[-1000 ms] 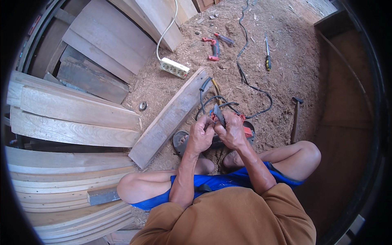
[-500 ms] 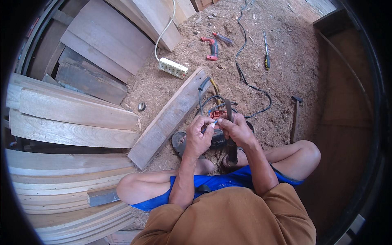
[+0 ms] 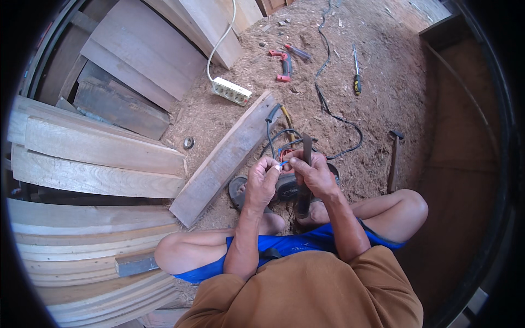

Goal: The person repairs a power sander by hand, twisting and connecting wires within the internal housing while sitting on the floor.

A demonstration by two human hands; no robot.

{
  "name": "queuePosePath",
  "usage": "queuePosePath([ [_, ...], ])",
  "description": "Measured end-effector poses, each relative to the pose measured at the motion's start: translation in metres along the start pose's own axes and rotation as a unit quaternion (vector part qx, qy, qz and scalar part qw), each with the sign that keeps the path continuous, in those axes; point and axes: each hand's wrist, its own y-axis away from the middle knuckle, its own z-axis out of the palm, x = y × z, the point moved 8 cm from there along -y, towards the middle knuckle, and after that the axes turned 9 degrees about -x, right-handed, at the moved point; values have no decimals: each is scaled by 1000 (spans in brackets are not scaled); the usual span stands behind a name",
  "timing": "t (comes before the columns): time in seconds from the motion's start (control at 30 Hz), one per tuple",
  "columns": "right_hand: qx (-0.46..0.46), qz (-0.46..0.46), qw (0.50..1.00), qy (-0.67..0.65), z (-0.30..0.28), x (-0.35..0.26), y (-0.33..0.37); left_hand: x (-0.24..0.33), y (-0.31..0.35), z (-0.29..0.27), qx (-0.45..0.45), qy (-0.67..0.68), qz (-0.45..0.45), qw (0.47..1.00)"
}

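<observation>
Easing left hand (image 3: 262, 177) slightly away from right hand (image 3: 314, 172) since earlier frame. Pinching blue wire (image 3: 283, 163) in both, with thumbs and fingertips together; gripping long dark tool (image 3: 307, 144) in right too. Holding above red-and-black power tool (image 3: 287, 189).

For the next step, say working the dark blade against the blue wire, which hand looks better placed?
Right, most likely: the right hand grips the long dark blade, close beside the blue wire. The left hand pinches that wire, with no tool visible in it.
</observation>
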Motion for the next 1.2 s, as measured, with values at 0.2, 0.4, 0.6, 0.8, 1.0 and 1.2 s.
queuePosePath([
  [0.2,2,-102,974,201,12,-17,2,-6,1,-4,-4,40,-59,997],
  [0.4,41,-117,929,349,3,-14,0,-1,-2,-3,-7,-61,-23,998],
  [0.6,-14,54,996,-71,-4,21,-4,8,1,10,-49,47,-37,997],
  [0.8,15,19,997,-72,-3,17,16,-14,-2,-8,-10,107,-21,994],
  [1.0,-29,-58,992,106,15,-13,37,-11,-4,-11,11,157,7,988],
  [1.2,-30,-51,995,77,28,-4,42,-10,-2,-19,56,106,11,993],
])
